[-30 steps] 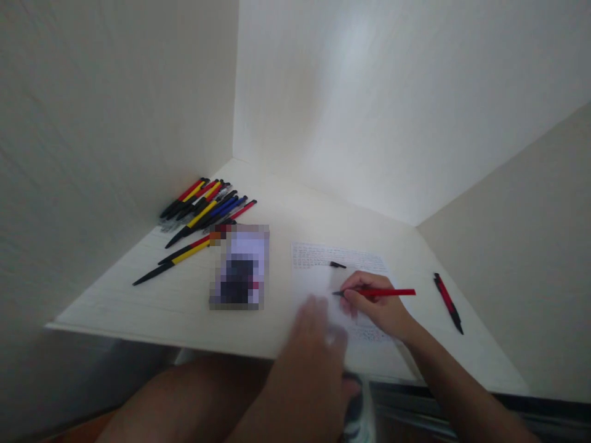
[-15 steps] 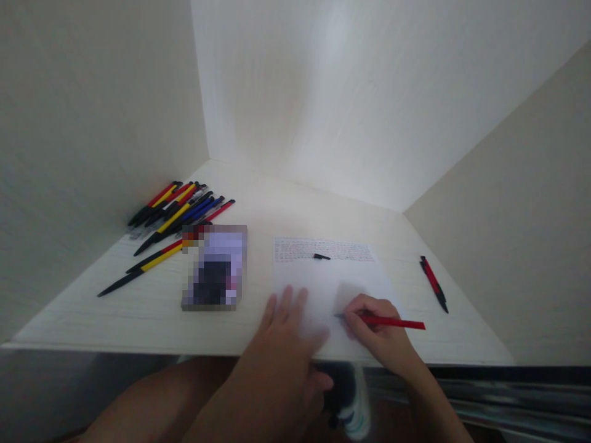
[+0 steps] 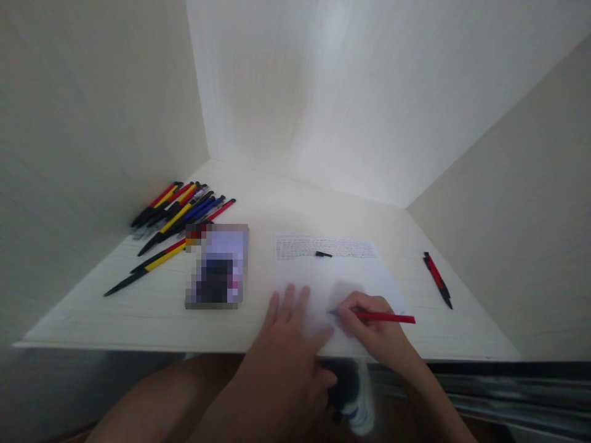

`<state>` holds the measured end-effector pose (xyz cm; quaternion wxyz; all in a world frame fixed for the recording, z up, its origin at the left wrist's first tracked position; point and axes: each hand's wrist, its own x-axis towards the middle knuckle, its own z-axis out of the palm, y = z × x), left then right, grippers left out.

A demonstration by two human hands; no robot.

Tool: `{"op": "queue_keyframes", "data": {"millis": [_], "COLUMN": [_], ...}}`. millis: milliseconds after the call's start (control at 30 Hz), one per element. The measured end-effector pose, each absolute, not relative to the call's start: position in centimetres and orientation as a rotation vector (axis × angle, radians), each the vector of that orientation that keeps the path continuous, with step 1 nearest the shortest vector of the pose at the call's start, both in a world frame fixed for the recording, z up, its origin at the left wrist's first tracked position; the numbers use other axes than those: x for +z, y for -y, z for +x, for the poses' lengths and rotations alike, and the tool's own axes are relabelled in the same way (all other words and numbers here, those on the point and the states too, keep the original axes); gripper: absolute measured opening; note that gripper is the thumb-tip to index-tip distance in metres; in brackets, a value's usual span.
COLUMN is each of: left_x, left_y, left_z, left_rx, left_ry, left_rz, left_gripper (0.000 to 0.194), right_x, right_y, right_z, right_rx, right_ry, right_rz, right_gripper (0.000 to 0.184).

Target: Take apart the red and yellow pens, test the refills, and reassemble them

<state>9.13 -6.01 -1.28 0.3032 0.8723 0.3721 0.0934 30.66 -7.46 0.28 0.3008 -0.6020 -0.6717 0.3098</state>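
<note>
Between the thumb and fingers of my right hand [image 3: 369, 320] is a red pen [image 3: 390, 317]. Its tip points left and meets the paper [image 3: 318, 277], or comes very near it. My left hand [image 3: 293, 320] lies flat with fingers spread over the sheet's lower left part. Rows of small handwriting fill the top of the sheet. A small black pen cap [image 3: 324, 254] rests on those written lines. Whether there are marks under the pen tip is too blurred to tell.
A pixelated flat object [image 3: 217, 264] lies left of the paper. Behind it, a pile of pens [image 3: 180, 212] in red, yellow, blue and black leans toward the left wall. Two red-and-black pens [image 3: 438, 280] lie on the right. Pale panels enclose the desk [image 3: 258, 203] on three sides.
My right hand and the red pen have shifted slightly left across the paper. My left hand stays spread on the sheet. The whole view has tilted a little.
</note>
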Motion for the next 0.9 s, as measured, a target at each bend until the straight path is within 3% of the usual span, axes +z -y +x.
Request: {"op": "queue_keyframes", "data": {"millis": [633,733,900], "left_x": [-0.9,-1.1,-0.8], "left_y": [6.3,6.3,6.5], "left_z": [9.3,9.3,9.1], "left_rx": [0.289,0.289,0.350], "left_ry": [-0.994,-0.981,-0.992], "left_rz": [2.310,2.314,2.309], "left_gripper": [0.052,0.053,0.046], "right_x": [0.5,1.8,2.5], "right_y": [7.3,5.2,-1.4], "right_z": [31.2,30.8,28.2], "right_rx": [0.837,0.829,0.966], "right_ry": [1.689,1.572,1.852], "right_rz": [-1.454,-1.345,-1.298], "right_gripper": [0.021,0.011,0.009]}}
